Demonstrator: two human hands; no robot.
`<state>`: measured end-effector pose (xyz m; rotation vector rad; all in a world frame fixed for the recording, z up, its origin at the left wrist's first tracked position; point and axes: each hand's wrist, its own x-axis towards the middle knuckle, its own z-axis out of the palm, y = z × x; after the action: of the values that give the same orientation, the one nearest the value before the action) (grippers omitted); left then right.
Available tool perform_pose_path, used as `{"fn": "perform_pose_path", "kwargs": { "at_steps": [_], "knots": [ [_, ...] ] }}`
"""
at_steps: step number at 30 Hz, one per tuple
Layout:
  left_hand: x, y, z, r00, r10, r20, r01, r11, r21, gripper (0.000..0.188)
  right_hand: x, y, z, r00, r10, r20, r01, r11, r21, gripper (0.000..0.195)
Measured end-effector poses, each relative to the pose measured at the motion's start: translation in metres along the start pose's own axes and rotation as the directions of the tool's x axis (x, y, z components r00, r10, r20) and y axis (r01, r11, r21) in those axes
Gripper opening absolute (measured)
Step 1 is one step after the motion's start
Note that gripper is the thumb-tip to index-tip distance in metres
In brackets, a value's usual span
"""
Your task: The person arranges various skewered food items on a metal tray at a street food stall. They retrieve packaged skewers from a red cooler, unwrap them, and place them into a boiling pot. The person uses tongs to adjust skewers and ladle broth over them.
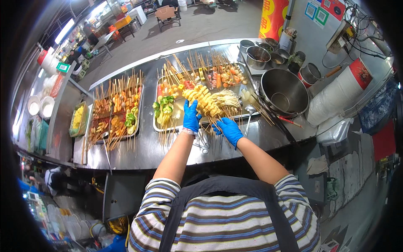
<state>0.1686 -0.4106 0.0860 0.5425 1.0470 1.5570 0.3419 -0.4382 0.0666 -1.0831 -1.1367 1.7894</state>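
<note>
Blue gloves cover both of my hands. My left hand [191,117] is at the near-left side of a bunch of skewers with folded yellow food [203,99], fingers against the food. The bare wooden sticks of that bunch run into my right hand [230,129], which is closed around them. The bunch lies over a metal tray of broth [180,105]. Enoki mushroom skewers [227,97] lie just right of it, and green vegetable skewers [165,107] rest at the tray's left. Sausage and seafood skewers fill its far side. Whether the left fingers grip the food is unclear.
A second tray of skewers [136,130] stands left, a ladle [107,151] at its near edge. Scissors [204,146] lie near the counter's edge. On the right are another ladle [250,109], a deep steel pot [285,91], small sauce pots [258,56] and stacked paper bowls [337,91].
</note>
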Motion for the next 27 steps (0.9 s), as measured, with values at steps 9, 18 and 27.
{"fn": "perform_pose_path", "kwargs": {
  "at_steps": [9, 18, 27],
  "knots": [
    [0.007, 0.007, 0.009, 0.742, 0.347, 0.574, -0.668, 0.309, 0.677, 0.078, 0.008, -0.026, -0.028, 0.764, -0.645, -0.023, 0.09, 0.142, -0.986, 0.012],
    [0.0, 0.032, 0.078, 0.221, -0.076, 0.972, -0.944, -0.268, 0.193, 0.028, -0.028, -0.077, -0.013, 0.868, -0.495, 0.042, 0.014, -0.061, -0.998, 0.005],
    [0.021, 0.039, 0.126, 0.295, -0.35, 0.889, -0.944, -0.252, 0.214, 0.021, -0.013, -0.101, -0.04, 0.876, -0.468, 0.119, 0.065, -0.131, -0.989, 0.007]
  ]
}}
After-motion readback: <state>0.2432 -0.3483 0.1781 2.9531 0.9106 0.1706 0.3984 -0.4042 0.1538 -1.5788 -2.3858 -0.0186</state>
